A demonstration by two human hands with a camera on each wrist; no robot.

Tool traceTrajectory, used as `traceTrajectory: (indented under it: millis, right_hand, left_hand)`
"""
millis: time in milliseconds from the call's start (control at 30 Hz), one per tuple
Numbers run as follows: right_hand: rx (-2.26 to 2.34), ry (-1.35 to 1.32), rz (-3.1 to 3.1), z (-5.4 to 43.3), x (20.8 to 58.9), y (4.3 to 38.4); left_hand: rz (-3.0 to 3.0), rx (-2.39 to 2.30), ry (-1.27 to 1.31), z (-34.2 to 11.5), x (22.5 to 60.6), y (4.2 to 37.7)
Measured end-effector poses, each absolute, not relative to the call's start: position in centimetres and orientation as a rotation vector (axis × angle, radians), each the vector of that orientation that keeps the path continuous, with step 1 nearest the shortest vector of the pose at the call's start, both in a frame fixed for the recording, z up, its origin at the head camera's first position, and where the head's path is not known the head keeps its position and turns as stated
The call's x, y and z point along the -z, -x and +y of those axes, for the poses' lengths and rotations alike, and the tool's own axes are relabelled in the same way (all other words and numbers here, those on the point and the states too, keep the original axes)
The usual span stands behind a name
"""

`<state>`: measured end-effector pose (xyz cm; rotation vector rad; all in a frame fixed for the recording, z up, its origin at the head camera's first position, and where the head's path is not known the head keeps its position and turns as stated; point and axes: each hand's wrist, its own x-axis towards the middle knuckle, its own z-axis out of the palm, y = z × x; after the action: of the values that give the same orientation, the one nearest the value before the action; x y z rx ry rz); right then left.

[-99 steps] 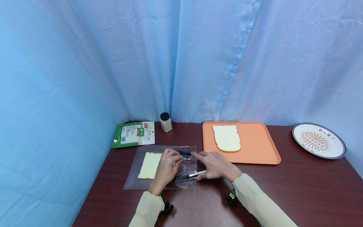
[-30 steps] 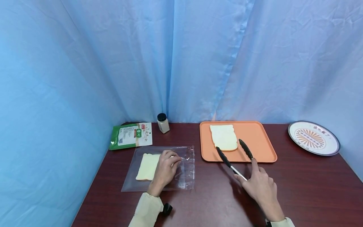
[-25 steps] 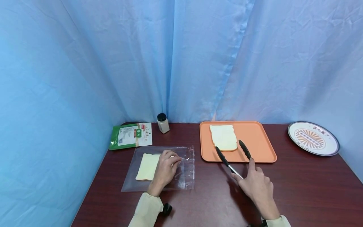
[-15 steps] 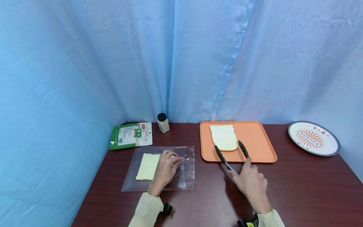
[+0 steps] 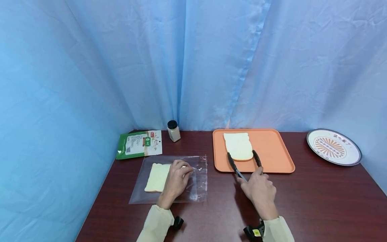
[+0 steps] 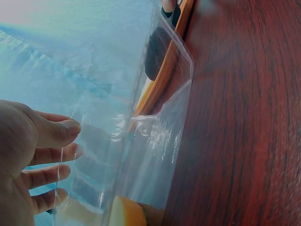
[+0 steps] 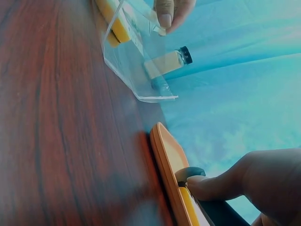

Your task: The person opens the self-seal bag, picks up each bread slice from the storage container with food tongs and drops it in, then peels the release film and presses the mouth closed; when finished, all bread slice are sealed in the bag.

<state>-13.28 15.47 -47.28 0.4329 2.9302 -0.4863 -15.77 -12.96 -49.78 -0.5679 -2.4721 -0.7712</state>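
Note:
My left hand (image 5: 176, 178) pinches the upper layer of a clear plastic bag (image 5: 201, 191) and holds its mouth raised, as the right wrist view also shows. Inside the bag lies a bread slice (image 5: 156, 178), partly covered by that hand. At the tray, my right hand (image 5: 261, 191) grips black-tipped tongs (image 5: 232, 161). The tong tips stand on either side of the near end of a second bread slice (image 5: 238, 146), close to or touching its edges. That slice lies flat on the orange tray (image 5: 275, 151). Fingers under the right hand are partly hidden.
Behind the bag lies a green and white packet (image 5: 139, 144), with a black-capped jar (image 5: 174, 131) beside it. A patterned plate (image 5: 334, 148) rests at the far right. Blue curtains (image 5: 211, 67) rise behind the table (image 5: 302, 201).
My right hand has drawn the tongs out of the bag and carried them right to the tray. Their spread tips have narrowed around the second slice. The left hand has stayed at the bag.

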Motion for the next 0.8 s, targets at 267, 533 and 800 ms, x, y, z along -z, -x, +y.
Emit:
traceTrajectory:
  millis: [267, 533, 800]
  right_hand:
    - [0.471, -0.423, 2.961, 15.0, 47.4, 13.7]
    - [0.439, -0.349, 3.082, 15.4, 47.7, 13.3]
    - [0.457, -0.359, 3.041, 16.4, 47.8, 13.3]
  left_hand:
    - [-2.492, 0.775, 0.556, -12.9, 49.8, 15.9]
    - [-2.498, 0.768, 0.552, -12.9, 49.8, 15.8]
    - [-2.484, 0.775, 0.557, -12.9, 49.6, 15.8]
